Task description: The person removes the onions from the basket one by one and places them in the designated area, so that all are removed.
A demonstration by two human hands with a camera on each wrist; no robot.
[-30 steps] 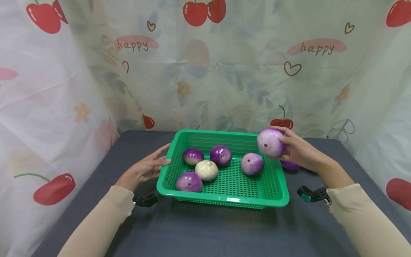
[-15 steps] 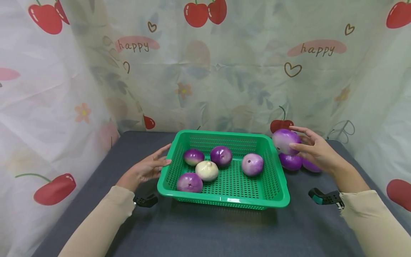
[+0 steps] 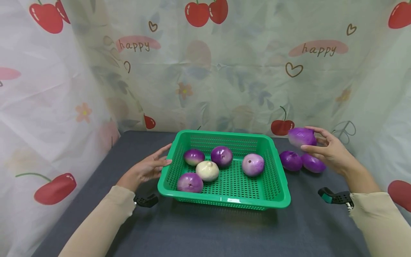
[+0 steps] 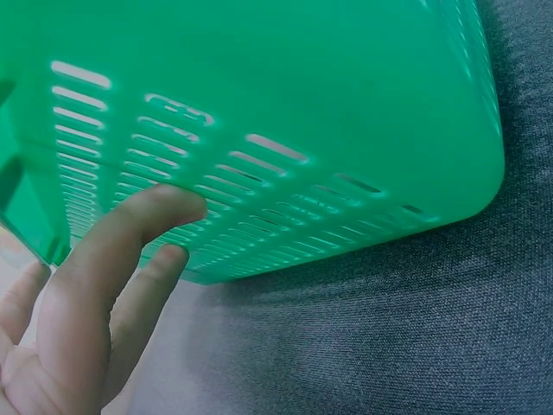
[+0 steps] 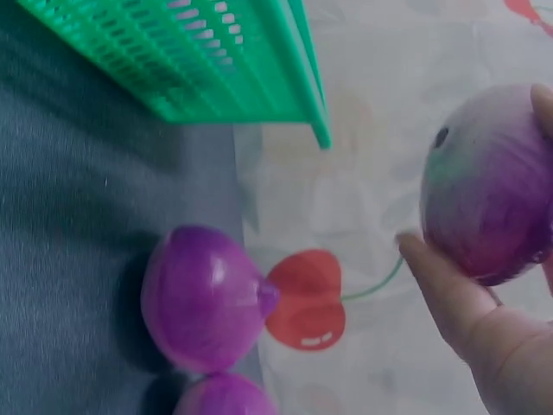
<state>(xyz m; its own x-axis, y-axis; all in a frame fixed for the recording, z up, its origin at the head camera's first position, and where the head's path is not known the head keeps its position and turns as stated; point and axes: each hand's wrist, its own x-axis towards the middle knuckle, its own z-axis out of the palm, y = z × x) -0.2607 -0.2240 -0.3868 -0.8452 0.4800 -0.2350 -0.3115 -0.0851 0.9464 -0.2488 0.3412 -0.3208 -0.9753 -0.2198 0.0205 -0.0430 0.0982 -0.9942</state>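
Observation:
My right hand (image 3: 332, 151) holds a purple onion (image 3: 300, 137) between thumb and fingers, raised above the table to the right of the basket. In the right wrist view that onion (image 5: 488, 181) shows a pale top with a dark spot. Below it, two purple onions (image 3: 290, 160) lie side by side on the table. At the green basket's (image 3: 224, 200) left end, my left hand (image 3: 146, 167) rests with thumb and fingers at the rim. In the left wrist view, its loosely bent fingers (image 4: 151, 212) touch the slotted outer wall.
Inside the basket sit a white onion (image 3: 207, 171) and several purple onions (image 3: 221, 156). A dark cloth-covered table (image 3: 205, 232) lies underneath. A printed curtain (image 3: 224, 89) hangs behind and at both sides.
My right hand has carried the onion from above the basket's right end rightward, out past the rim, turning it. The two onions on the table came into fuller view. The left hand stayed put.

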